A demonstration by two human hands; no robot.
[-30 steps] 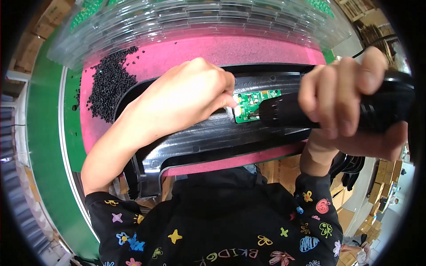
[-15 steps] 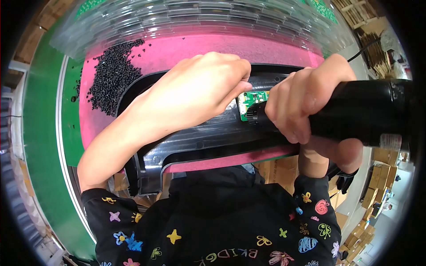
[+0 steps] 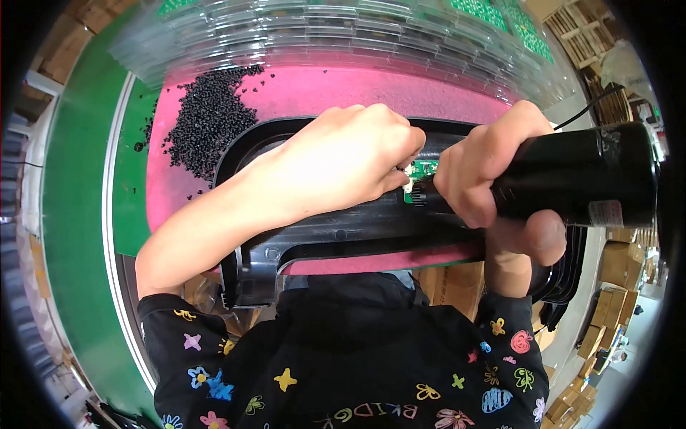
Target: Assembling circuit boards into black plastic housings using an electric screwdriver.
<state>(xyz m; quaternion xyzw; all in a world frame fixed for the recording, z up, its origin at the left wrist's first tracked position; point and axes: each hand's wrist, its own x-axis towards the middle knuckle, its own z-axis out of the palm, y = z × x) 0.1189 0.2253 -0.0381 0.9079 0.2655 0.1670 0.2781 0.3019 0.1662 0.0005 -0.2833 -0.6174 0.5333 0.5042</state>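
A small green circuit board (image 3: 426,169) lies inside a long curved black plastic housing (image 3: 336,232) in front of me. My left hand (image 3: 368,151) reaches over the housing from the left. Its fingers are pinched at the board's left edge, and whatever is between them is hidden. Wrapped in my right hand (image 3: 471,175) is a thick black electric screwdriver (image 3: 572,175), held nearly level. Its ribbed black nose (image 3: 421,193) sits over the board's near part, close to my left fingertips. The tip of the bit cannot be made out.
Small black screws (image 3: 207,118) are heaped on the pink mat (image 3: 343,86) at the far left. Behind it stand stacked clear plastic trays (image 3: 343,36), some with green boards. A cord (image 3: 589,107) runs at the right. Cardboard boxes (image 3: 618,264) stand beyond the table.
The whole view has shifted slightly, moving the scene right and down. My left fingertips have come nearer to the screwdriver's nose along the board's left edge. My right hand keeps its hold.
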